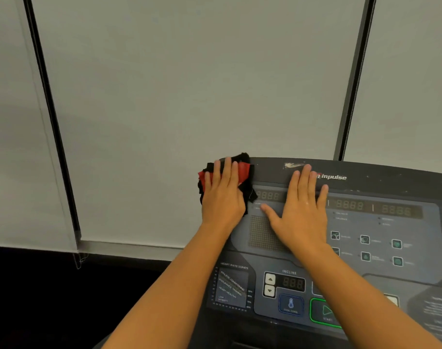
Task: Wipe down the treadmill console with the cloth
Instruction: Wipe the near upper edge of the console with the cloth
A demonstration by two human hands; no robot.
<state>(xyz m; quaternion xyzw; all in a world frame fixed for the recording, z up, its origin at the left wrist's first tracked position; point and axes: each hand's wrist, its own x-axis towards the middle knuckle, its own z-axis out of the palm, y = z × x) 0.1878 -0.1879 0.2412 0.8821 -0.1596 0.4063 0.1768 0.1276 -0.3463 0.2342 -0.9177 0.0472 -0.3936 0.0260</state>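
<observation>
Left hand (221, 197) flat and open, pressing the red-and-black cloth (242, 172) onto the treadmill console's (391, 222) top-left corner to wipe; right hand (300, 212) open, palm down beside it, probably steadying the panel.

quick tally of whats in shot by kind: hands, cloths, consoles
hands: 2, left hand flat on the cloth, right hand flat on the console
cloths: 1, red and black cloth
consoles: 1, treadmill console
total: 4
</observation>
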